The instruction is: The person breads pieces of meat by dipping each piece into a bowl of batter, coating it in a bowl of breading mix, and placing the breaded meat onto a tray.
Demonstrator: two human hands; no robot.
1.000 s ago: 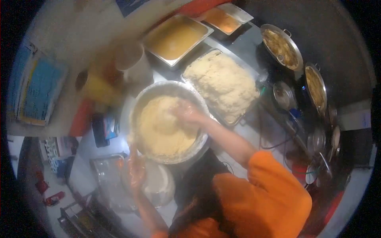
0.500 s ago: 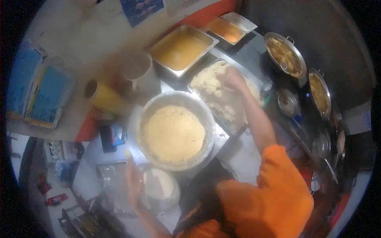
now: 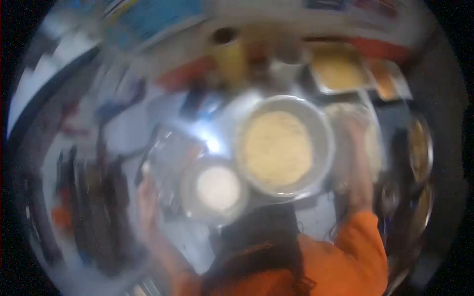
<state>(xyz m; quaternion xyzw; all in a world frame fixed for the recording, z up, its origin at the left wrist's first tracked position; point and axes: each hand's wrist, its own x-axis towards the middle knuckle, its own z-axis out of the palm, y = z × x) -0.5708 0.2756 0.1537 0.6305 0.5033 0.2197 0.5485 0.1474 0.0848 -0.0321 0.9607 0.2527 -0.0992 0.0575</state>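
A large round metal bowl point(image 3: 323, 143) holds pale yellow crumbly flour mix point(image 3: 279, 148). To its right, my right hand point(image 3: 356, 129) is over a tray point(image 3: 373, 143) of pale floury pieces; its fingers are smeared by motion. My left hand point(image 3: 147, 200) is at the left edge of a clear plastic-looking tray point(image 3: 170, 148), also blurred. Between that tray and the large bowl stands a smaller bowl point(image 3: 190, 197) with white powder point(image 3: 218, 188) in it. What either hand holds, if anything, cannot be made out.
Behind the large bowl stand a yellow container point(image 3: 231, 59) and a grey jug point(image 3: 288, 69). A metal pan of yellowish liquid point(image 3: 340, 74) and a smaller orange-filled pan point(image 3: 385, 81) are at the back right. Round pans point(image 3: 419, 148) line the far right.
The view has turned left, so the bowls appear further right. My right hand went from the large bowl to the floury tray. My left hand has moved to the clear tray's outer edge.
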